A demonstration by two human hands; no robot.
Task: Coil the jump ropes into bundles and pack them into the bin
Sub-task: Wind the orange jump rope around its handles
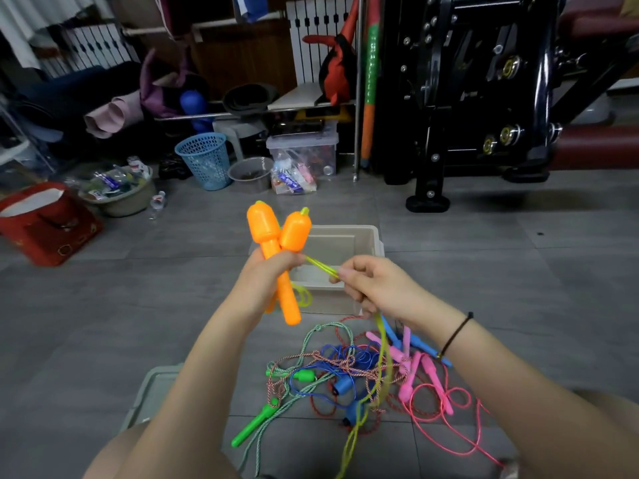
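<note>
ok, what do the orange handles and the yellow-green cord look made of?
Orange handles: likely moulded plastic, glossy and slightly translucent, with soft highlights on the rounded heads. Yellow-green cord: probably PVC-type plastic, smooth and see-through, not braided.

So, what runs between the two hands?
A taut stretch of yellow-green rope, from the orange handles in the left hand to the right hand: head view.

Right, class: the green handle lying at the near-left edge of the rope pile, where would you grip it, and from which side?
Probably round the straight shaft of the green handle, coming from above on its left. It lies flat on the floor, outside the tangle, which only its far end touches.
</note>
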